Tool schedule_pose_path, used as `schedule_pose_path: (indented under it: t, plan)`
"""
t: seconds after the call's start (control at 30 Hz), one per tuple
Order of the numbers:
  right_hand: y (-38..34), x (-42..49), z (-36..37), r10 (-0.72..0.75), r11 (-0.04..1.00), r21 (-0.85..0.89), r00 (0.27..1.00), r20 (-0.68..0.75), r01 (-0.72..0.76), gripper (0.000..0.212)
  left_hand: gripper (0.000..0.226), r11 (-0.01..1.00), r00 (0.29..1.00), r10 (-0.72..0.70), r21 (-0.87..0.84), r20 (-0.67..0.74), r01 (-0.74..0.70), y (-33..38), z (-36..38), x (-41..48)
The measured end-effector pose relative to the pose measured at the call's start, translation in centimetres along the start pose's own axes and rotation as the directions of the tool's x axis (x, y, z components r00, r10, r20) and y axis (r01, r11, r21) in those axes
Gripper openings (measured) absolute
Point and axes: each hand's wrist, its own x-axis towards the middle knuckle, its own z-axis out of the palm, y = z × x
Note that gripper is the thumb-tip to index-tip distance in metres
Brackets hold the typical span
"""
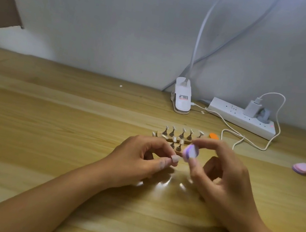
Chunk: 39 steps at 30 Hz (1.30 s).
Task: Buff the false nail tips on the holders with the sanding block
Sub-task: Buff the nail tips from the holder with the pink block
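- The left hand point(142, 159) pinches a false nail tip point(175, 158) between thumb and forefinger above the middle of the tabletop point(49, 121).
- The right hand point(224, 177) pinches the purple-and-white sanding block point(190, 152) just beside that tip.
- More tips on holders point(172, 133) stand just behind the hands.
- A pink block point(302, 168) lies near the right edge, a power strip point(242, 118) along the far edge.

view: head-worn | faces: forward and down | range: close over table point(55, 106)
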Motion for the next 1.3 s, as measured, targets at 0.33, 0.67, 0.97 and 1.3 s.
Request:
schedule_pose_path:
  t: [0.33, 0.67, 0.97, 1.3]
  plan:
    - [-0.5, -0.4, 0.6, -0.123, 0.981, -0.129, 0.983, 0.138, 0.141, 0.028, 0.011, 0.999, 1.0, 0.009, 0.04, -0.006, -0.009, -0.1, 0.1, 0.0]
    - [0.0, -0.1, 0.5, -0.07, 0.99, -0.122, 0.996, 0.059, 0.076, 0.03, 0.008, 1.0, 1.0, 0.006, 0.027, 0.001, -0.006, -0.2, 0.1, 0.0]
    - [0.6, -0.2, 0.7, -0.112, 0.983, -0.146, 0.994, 0.011, 0.112, 0.02, 0.009, 1.0, 1.0, -0.008, -0.027, -0.012, 0.007, -0.1, 0.2, 0.0]
    - [0.4, -0.3, 0.5, -0.153, 0.975, -0.147, 0.982, 0.111, 0.169, 0.035, 0.013, 0.999, 1.0, 0.014, -0.041, -0.017, -0.014, -0.1, -0.1, 0.1]
